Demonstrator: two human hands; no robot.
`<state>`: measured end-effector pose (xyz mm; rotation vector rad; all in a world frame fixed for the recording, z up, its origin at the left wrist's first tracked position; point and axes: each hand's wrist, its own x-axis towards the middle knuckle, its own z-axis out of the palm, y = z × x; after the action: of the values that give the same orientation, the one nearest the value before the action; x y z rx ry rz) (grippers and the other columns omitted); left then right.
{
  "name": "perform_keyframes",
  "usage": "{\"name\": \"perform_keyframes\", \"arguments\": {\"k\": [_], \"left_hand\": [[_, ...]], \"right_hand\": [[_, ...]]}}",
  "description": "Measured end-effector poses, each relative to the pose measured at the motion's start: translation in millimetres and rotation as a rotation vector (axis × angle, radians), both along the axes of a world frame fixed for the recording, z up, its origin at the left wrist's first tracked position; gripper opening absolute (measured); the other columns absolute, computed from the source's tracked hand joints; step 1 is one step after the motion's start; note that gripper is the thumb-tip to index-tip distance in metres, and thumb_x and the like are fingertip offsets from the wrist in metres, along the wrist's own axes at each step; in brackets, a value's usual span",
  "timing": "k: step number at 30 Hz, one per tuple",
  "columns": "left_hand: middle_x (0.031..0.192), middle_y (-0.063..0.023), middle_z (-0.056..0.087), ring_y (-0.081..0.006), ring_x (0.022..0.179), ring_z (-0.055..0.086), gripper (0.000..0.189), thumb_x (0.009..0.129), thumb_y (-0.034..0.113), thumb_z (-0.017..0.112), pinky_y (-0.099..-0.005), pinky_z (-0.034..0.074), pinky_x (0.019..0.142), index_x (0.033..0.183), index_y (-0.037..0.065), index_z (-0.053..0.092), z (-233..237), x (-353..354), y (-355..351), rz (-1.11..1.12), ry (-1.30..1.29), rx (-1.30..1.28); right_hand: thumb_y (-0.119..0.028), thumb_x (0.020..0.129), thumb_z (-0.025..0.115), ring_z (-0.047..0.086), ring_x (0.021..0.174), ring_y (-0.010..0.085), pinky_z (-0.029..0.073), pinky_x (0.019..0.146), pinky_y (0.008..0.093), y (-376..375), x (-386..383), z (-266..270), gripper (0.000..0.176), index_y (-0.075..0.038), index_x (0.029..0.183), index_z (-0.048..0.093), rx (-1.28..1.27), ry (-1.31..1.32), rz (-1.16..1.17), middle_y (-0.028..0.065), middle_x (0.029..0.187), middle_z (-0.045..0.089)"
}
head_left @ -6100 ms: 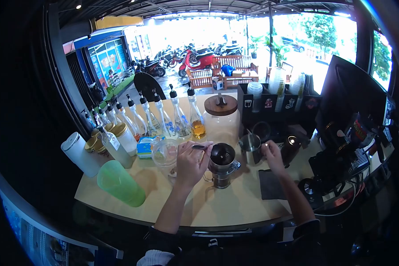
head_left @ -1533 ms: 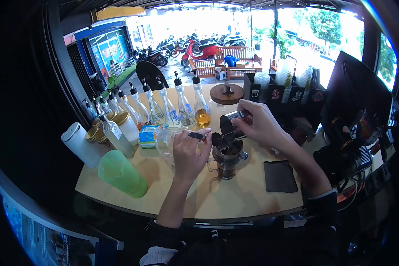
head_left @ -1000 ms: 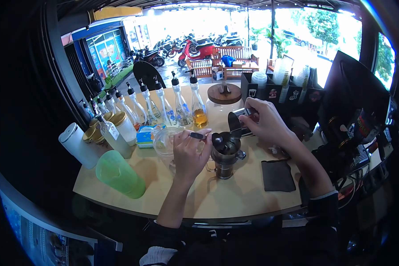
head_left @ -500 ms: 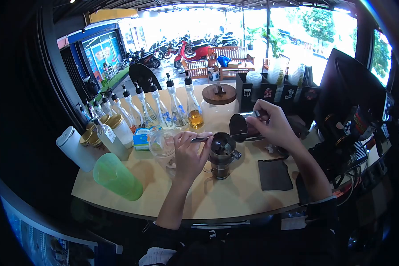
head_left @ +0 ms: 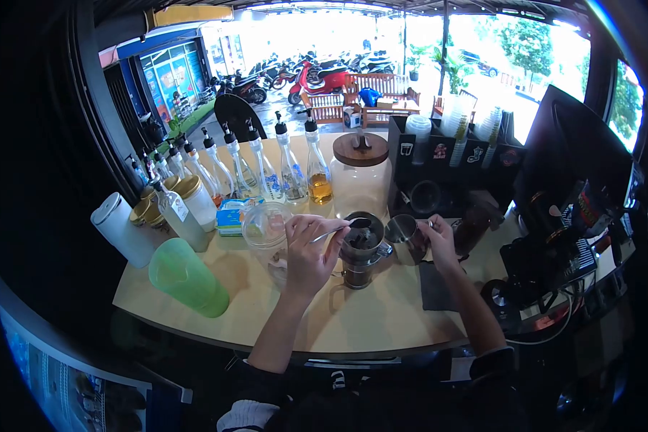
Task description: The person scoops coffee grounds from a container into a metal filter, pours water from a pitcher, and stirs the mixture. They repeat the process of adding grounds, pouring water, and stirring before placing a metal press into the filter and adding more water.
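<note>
My left hand is closed on a metal spoon. The spoon's bowl hangs over the mouth of a dark round vessel, which has dark contents and stands on a clear glass cup. To the right, my right hand grips a tilted see-through cup near its rim. A clear plastic tub stands just left of my left hand. A dark round piece lies behind the cup; its kind is hard to make out.
Pump bottles line the back left, beside a wooden-lidded jar. A green pitcher stands front left. A black cup rack is at the back, a dark cloth near my right hand, and a dark screen at far right.
My right hand has gone from the dark round piece, which now lies farther back, down to the see-through cup and tilts it. My left hand with the spoon has barely moved.
</note>
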<state>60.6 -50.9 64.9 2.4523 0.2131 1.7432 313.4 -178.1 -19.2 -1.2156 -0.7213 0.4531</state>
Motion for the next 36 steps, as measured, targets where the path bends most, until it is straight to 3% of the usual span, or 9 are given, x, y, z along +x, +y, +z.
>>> {"name": "perform_keyframes", "arguments": {"k": [11, 16, 19, 21, 23, 26, 29, 34, 36], "left_hand": [[0.084, -0.0034, 0.066, -0.0227, 0.081, 0.059, 0.01, 0.083, 0.01, 0.069, -0.0348, 0.041, 0.078, 0.093, 0.009, 0.067, -10, 0, 4, -0.125, -0.094, -0.177], [0.087, -0.003, 0.063, -0.022, 0.082, 0.058, 0.013, 0.083, 0.007, 0.067, -0.0344, 0.04, 0.08, 0.096, 0.01, 0.066, -6, 1, 0, -0.12, -0.034, -0.089], [0.089, -0.0021, 0.061, -0.0213, 0.084, 0.058, 0.018, 0.081, 0.007, 0.068, -0.0353, 0.039, 0.082, 0.098, 0.012, 0.066, -4, 4, -1, -0.125, 0.011, -0.036], [0.09, -0.0015, 0.059, -0.0208, 0.085, 0.057, 0.021, 0.08, 0.007, 0.069, -0.0361, 0.038, 0.084, 0.1, 0.013, 0.065, 0, 8, -2, -0.139, 0.029, 0.001], [0.093, -0.0006, 0.058, -0.0197, 0.087, 0.057, 0.028, 0.074, 0.007, 0.071, -0.0398, 0.037, 0.088, 0.101, 0.014, 0.064, 6, 11, -7, -0.127, 0.136, 0.106], [0.095, -0.0001, 0.057, -0.0187, 0.089, 0.057, 0.033, 0.07, 0.008, 0.071, -0.0428, 0.036, 0.092, 0.101, 0.015, 0.063, 12, 19, -14, -0.15, 0.185, 0.215], [0.096, -0.0005, 0.058, -0.0187, 0.093, 0.057, 0.035, 0.068, 0.01, 0.073, -0.0435, 0.036, 0.094, 0.101, 0.013, 0.063, 6, 24, -11, -0.148, 0.198, 0.225], [0.102, -0.0044, 0.057, -0.023, 0.099, 0.057, 0.042, 0.074, 0.019, 0.077, -0.0418, 0.038, 0.095, 0.111, 0.009, 0.061, 5, 17, -10, -0.15, 0.152, 0.088], [0.11, -0.01, 0.055, -0.0276, 0.105, 0.056, 0.063, 0.072, 0.032, 0.082, -0.0409, 0.042, 0.096, 0.121, 0.005, 0.054, -5, 16, -12, -0.289, 0.075, -0.326]], "right_hand": [[-0.009, 0.093, 0.057, 0.052, 0.067, 0.008, 0.042, 0.068, 0.025, 18, 10, -66, 0.018, -0.012, 0.079, 0.046, 0.098, 0.168, 0.043, -0.0023, 0.07, 0.052], [-0.01, 0.094, 0.056, 0.056, 0.075, 0.0103, 0.046, 0.069, 0.0279, 11, 15, -71, 0.007, -0.007, 0.089, 0.052, -0.117, -0.036, -0.003, 0.0026, 0.082, 0.056], [-0.016, 0.088, 0.066, 0.056, 0.079, 0.0097, 0.045, 0.071, 0.0249, 3, 14, -46, 0.021, -0.004, 0.102, 0.056, -0.228, -0.46, -0.294, 0.0056, 0.097, 0.057], [-0.016, 0.083, 0.07, 0.056, 0.082, 0.0116, 0.046, 0.071, 0.0253, -13, -21, 22, 0.039, -0.005, 0.118, 0.056, -0.08, -0.755, -0.257, 0.008, 0.114, 0.055], [-0.011, 0.081, 0.071, 0.056, 0.079, 0.0113, 0.046, 0.071, 0.0236, -23, -62, 73, 0.047, -0.008, 0.125, 0.055, 0.09, -0.728, -0.046, 0.0076, 0.12, 0.056], [-0.004, 0.081, 0.069, 0.06, 0.083, 0.0141, 0.049, 0.071, 0.0244, -37, -100, 115, 0.041, -0.007, 0.121, 0.059, 0.099, -0.873, 0.138, 0.01, 0.125, 0.056], [0.001, 0.083, 0.065, 0.065, 0.086, 0.019, 0.052, 0.071, 0.0276, -21, -104, 113, 0.027, -0.003, 0.11, 0.064, 0.213, -1.09, 0.097, 0.0131, 0.116, 0.061], [0.002, 0.085, 0.062, 0.068, 0.083, 0.0233, 0.055, 0.069, 0.0314, -24, -104, 112, 0.016, 0.0, 0.101, 0.065, 0.255, -1.02, -0.011, 0.0121, 0.1, 0.066], [0.001, 0.085, 0.063, 0.068, 0.08, 0.023, 0.055, 0.068, 0.0315, -25, -101, 110, 0.015, -0.001, 0.1, 0.065, 0.264, -1.005, -0.054, 0.0108, 0.096, 0.067]]}}
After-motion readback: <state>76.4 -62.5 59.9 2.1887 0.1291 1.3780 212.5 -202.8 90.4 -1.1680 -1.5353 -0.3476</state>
